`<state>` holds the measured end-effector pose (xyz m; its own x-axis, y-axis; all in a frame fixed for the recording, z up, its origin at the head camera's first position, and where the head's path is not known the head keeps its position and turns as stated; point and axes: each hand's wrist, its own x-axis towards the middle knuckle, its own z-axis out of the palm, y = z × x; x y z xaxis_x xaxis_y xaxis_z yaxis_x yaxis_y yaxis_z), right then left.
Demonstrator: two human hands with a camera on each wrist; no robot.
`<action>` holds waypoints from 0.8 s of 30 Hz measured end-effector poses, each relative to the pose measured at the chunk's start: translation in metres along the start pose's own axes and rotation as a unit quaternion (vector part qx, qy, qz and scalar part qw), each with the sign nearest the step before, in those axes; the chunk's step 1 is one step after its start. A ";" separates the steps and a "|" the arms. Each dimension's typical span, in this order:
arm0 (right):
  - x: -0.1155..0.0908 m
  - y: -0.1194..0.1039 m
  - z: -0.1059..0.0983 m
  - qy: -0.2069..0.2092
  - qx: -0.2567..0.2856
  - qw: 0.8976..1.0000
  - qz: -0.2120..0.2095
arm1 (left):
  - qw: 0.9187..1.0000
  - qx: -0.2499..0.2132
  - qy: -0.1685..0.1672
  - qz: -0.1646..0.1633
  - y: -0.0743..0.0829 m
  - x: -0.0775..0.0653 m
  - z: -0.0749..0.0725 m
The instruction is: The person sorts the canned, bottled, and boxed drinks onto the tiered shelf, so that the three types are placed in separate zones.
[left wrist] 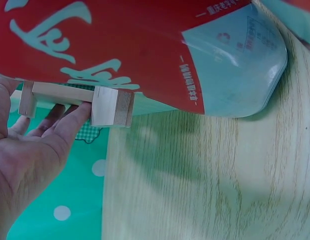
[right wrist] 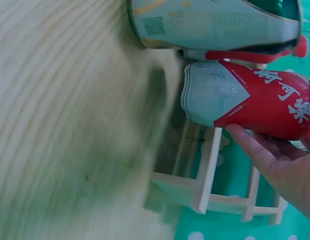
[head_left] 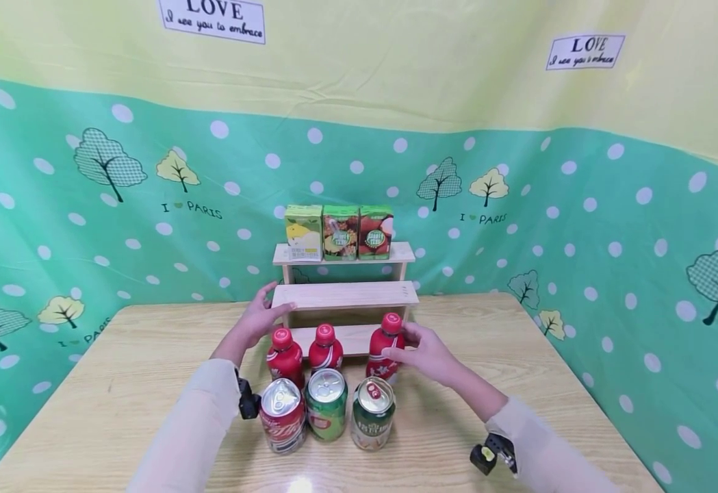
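My right hand (head_left: 428, 356) grips a red cola bottle (head_left: 380, 356), thumb in front and fingers round its right side. In the right wrist view this bottle (right wrist: 260, 97) is upright beside the wooden shelf, its pale base showing. At the left end of the three-tier wooden shelf (head_left: 343, 296), my left hand (head_left: 257, 323) holds the middle tier, thumb at its front edge. The left wrist view has these fingers (left wrist: 70, 122) against the shelf's side. Two more red bottles, one on the left (head_left: 285, 359) and one in the middle (head_left: 325, 349), stand before the lowest tier.
Nearest me stand three cans: a red one (head_left: 283, 418), a light green one (head_left: 326, 407) and a dark green one (head_left: 373, 418). On the top tier are three juice cartons, including a yellow-green one (head_left: 304, 234). A patterned curtain (head_left: 359, 171) hangs behind the wooden table (head_left: 118, 383).
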<state>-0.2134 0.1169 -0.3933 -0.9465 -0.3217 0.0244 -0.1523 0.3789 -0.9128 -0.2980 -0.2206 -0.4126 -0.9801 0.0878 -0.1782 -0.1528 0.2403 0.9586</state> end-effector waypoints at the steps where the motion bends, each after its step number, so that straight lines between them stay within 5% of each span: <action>1: 0.000 -0.001 -0.002 0.001 0.000 1.000 0.001 | 1.000 0.000 0.000 -0.001 0.000 0.000 0.000; 24: 0.015 -0.033 -0.022 0.022 0.000 1.000 -0.019 | 1.000 -0.002 0.001 -0.006 0.000 0.001 0.000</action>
<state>-0.2290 0.1189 -0.3537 -0.9517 -0.2973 0.0764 -0.1879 0.3674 -0.9109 -0.2993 -0.2205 -0.4132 -0.9784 0.0835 -0.1892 -0.1649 0.2370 0.9574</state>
